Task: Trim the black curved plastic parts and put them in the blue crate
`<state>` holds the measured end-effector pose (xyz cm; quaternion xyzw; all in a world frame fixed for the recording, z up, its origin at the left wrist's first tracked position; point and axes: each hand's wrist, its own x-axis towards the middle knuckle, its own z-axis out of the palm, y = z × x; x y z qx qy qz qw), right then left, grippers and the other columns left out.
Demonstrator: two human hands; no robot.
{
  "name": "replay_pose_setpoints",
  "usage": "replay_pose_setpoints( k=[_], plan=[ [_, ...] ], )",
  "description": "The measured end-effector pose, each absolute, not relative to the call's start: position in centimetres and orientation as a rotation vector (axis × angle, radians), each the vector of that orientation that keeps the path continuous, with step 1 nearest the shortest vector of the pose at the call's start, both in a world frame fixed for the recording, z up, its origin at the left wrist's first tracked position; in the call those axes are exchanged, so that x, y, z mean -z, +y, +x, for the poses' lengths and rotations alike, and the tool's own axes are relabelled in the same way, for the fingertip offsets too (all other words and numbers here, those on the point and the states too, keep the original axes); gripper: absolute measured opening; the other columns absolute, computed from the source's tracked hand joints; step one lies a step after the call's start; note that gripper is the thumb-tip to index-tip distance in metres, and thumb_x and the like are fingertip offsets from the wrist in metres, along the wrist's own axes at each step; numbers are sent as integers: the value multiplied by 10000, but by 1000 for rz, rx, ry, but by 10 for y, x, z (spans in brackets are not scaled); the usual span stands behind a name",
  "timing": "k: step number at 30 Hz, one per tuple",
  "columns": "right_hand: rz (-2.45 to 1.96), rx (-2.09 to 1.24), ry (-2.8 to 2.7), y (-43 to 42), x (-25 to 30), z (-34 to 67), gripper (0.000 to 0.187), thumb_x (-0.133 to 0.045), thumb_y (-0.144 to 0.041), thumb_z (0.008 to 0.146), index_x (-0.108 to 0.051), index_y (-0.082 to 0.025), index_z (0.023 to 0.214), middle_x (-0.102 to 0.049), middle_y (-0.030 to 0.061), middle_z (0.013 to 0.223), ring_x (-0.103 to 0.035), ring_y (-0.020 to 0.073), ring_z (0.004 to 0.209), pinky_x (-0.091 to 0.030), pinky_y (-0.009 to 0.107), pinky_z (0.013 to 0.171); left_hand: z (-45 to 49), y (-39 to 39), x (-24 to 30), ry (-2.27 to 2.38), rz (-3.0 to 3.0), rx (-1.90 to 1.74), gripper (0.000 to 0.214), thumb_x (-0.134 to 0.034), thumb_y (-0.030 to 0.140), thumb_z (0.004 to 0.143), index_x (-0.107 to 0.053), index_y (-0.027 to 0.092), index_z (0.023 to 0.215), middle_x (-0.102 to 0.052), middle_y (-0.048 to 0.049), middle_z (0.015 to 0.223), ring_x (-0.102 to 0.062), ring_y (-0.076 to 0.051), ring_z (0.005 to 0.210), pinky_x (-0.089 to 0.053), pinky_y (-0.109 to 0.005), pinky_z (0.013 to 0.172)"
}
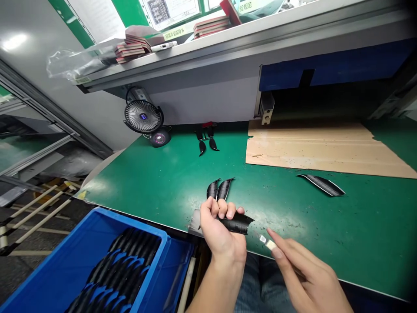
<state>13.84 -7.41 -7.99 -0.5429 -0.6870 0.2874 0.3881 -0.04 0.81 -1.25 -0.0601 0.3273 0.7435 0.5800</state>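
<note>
My left hand (223,234) grasps a curved black shell (237,224); at four o'clock from it, my right hand (308,269) pinches a small craft knife (269,244). Two similar shells (224,189) lie at twelve o'clock from my left hand.

The worktable (163,187) is solid green; the cardboard sheet (319,150) is plain tan. The held part (237,224) is black. The cutting tool (269,244) is off-white at its collar. The single curved piece (322,185) is black with pale edges. The bin (74,254) is blue; its stacked parts (125,265) alternate black and blue. The fan (143,116) has a dark radial-striped grille and blue hub. The stacked blocks (211,26) show red stripes.
</note>
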Motion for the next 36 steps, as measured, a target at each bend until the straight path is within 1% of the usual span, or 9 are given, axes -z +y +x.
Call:
replay_pose_setpoints(
  k=[4,9,14,19,27,29,32,34,36],
  plan=[
    [-1363,-921,-1773,-70,78,137,321,-451,-321,963,-584,-231,1241,-609,4,807,-601,120,657,-494,177,615,1,8,10,791,-143,-1731,390,-537,228,774,-201,203,578,-134,64,579,-194,-74,445,-303,-225,412],
    [-1412,-975,-1792,-65,73,136,330,-425,-383,960,-645,-250,1166,-593,7,710,-612,151,638,-509,196,574,1,7,9,843,-144,-1719,394,-530,214,763,-183,208,578,-130,66,572,-164,-71,438,-260,-218,391],
    [-1486,-819,-1833,-65,75,135,340,-398,-398,966,-660,-252,1125,-593,18,689,-623,166,635,-532,222,622,0,6,13,888,-129,-1723,391,-527,200,755,-181,212,574,-125,67,561,-160,-72,437,-258,-219,383],
    [-1512,-624,-1882,-65,84,134,305,-396,-382,965,-657,-263,1068,-597,11,684,-587,150,527,-485,209,497,1,7,15,926,-106,-1747,403,-542,204,745,-180,214,568,-114,67,554,-159,-76,445,-266,-222,385],
    [-1581,-297,-1892,-64,80,127,302,-351,-355,984,-637,-275,1039,-585,-36,674,-561,119,475,-385,234,422,2,7,16,923,-105,-1763,385,-541,168,727,-193,210,567,-122,65,559,-167,-76,456,-283,-224,401],
    [-1555,-104,-1922,-64,79,127,279,-377,-322,983,-635,-247,1059,-591,-30,678,-555,119,487,-362,249,437,1,8,16,910,-108,-1768,365,-540,160,733,-219,205,566,-140,65,564,-190,-74,463,-306,-222,414],
    [-1425,174,-1903,-66,82,129,236,-537,-198,924,-610,-209,1149,-639,-16,747,-582,117,579,-397,249,581,0,9,16,891,-126,-1771,345,-542,177,763,-258,196,568,-167,65,572,-227,-72,475,-344,-218,436],
    [-1349,122,-1773,-66,84,130,277,-600,-142,877,-608,-207,1146,-665,5,825,-604,125,647,-428,245,669,0,10,16,886,-137,-1762,347,-539,184,779,-264,193,567,-181,64,574,-244,-71,481,-362,-217,446],
    [-1394,-156,-1541,-63,83,128,197,-632,-221,861,-621,-206,1057,-667,20,825,-610,142,647,-459,233,620,4,8,16,880,-133,-1748,349,-535,190,793,-269,190,567,-192,64,573,-251,-71,482,-370,-215,451]
  ],
)
